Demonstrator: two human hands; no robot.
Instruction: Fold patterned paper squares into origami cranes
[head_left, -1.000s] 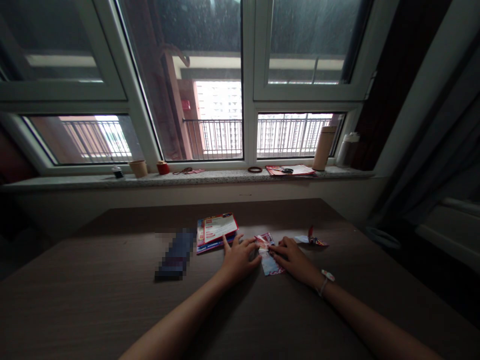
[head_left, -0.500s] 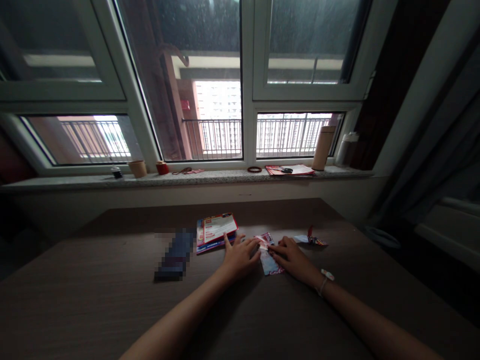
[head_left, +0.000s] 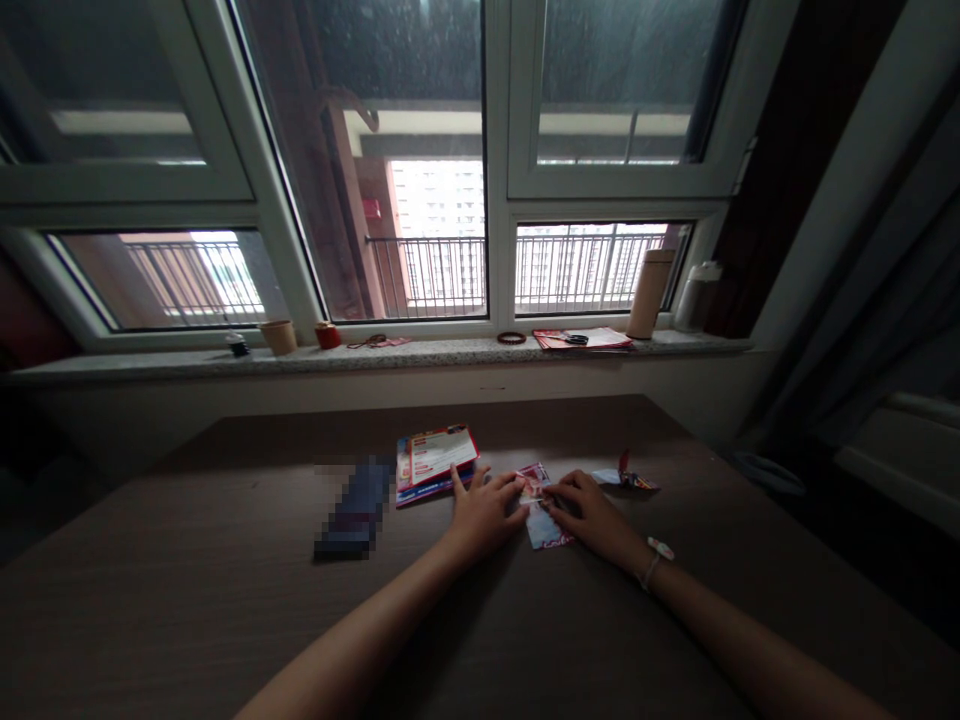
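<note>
A small printed paper (head_left: 547, 530), pale with pink and red patterning, lies on the table between my hands. Its upper part carries a lighter, creased-looking area, partly hidden by fingers. My left hand (head_left: 484, 512) rests at the paper's left edge with its fingers spread, the fingertips touching it. From the right, my right hand (head_left: 592, 512) has thumb and forefinger pinched at the paper's middle; the exact fold there is too small to make out. A bracelet (head_left: 656, 555) circles my right wrist.
Stacked printed booklets (head_left: 436, 462) lie beyond my left hand, beside a pixelated dark object (head_left: 352, 510). A paper scrap (head_left: 634, 480) is right of my right hand. Along the windowsill (head_left: 450, 352) stand a paper cup (head_left: 279, 337), a tan bottle (head_left: 649, 295) and scissors (head_left: 576, 340) on red papers.
My right hand's fingers have shifted slightly on the paper, and the light patch under them looks different. The whole view has moved a little; the left hand stays at the paper's edge.
</note>
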